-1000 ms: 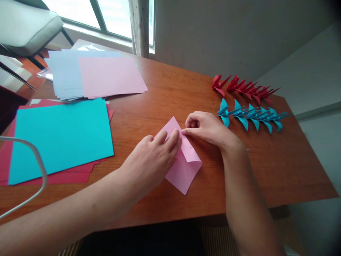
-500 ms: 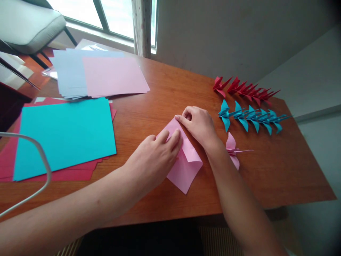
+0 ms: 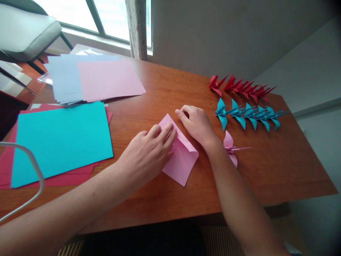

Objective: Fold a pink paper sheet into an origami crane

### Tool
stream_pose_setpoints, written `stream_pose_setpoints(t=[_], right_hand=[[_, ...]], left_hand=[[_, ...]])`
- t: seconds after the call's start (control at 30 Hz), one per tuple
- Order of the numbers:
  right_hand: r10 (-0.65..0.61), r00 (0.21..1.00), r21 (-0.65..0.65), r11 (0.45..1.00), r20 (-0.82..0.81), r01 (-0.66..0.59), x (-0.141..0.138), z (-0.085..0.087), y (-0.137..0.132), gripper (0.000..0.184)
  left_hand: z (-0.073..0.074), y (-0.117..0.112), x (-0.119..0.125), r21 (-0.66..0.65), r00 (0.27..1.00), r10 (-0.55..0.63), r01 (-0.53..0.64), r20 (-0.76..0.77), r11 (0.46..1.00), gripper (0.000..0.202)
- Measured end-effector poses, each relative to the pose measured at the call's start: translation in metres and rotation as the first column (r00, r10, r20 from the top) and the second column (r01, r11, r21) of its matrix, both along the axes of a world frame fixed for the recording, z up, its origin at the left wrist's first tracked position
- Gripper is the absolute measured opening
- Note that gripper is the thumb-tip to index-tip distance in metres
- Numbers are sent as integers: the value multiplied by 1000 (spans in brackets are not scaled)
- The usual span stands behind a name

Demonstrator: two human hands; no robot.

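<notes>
A sheet of pink paper (image 3: pixel 179 167), partly folded, lies at a slant on the table. Along its right side a flap is turned over, slightly lifted near the lower right corner. My left hand (image 3: pixel 150 151) rests on the upper left part of the paper, its fingers stretched across the surface and covering some of it. Just right of the paper's top corner, my right hand (image 3: pixel 195 122) has its fingers curled in and its thumb pointing left; it looks empty and apart from the paper. A pink paper crane (image 3: pixel 230 147) sits beside my right forearm, which partly hides it.
Red paper cranes (image 3: pixel 241 87) and blue paper cranes (image 3: pixel 247 114) stand in two rows on the right of the wooden table (image 3: pixel 287 170). Turquoise sheets (image 3: pixel 62 142) lie over red ones at left; pink sheets (image 3: pixel 112 80) and pale blue sheets (image 3: pixel 64 80) lie behind. A white cable (image 3: pixel 36 170) curves at far left.
My right hand has come off the paper's top corner, leaving a gap. My left hand has slid slightly left, and the paper has shifted a little up and left. The whole view has moved somewhat.
</notes>
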State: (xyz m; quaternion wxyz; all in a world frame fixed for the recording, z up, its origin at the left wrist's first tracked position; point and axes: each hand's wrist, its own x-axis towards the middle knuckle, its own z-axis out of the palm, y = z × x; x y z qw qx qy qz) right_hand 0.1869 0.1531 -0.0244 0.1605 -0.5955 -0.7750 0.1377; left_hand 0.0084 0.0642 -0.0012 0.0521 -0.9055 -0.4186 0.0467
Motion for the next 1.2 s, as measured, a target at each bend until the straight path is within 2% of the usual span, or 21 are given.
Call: stream_pose_setpoints(t=[0.17, 0.33, 0.57, 0.73, 0.87, 1.2], right_hand=[[140, 980, -66, 986, -140, -151, 13, 10, -2, 20], [184, 964, -133, 968, -191, -211, 20, 17, -7, 5], [176, 967, -121, 972, -184, -200, 19, 14, -9, 10], [162, 975, -92, 980, -151, -177, 19, 8, -7, 14], [154, 977, -78, 983, -149, -167, 19, 5, -5, 15], [197, 954, -158, 959, -225, -235, 27, 15, -4, 15]], left_hand=[[-1, 2, -1, 17, 997, 72, -72, -3, 997, 58], [-1, 4, -3, 4, 996, 87, -87, -6, 996, 55], [3, 7, -5, -1, 994, 111, -111, 8, 994, 65], [3, 8, -5, -4, 997, 77, -77, -24, 997, 52], [4, 8, -5, -12, 997, 49, -50, -51, 999, 49], [5, 8, -5, -31, 997, 72, -73, -27, 997, 46]])
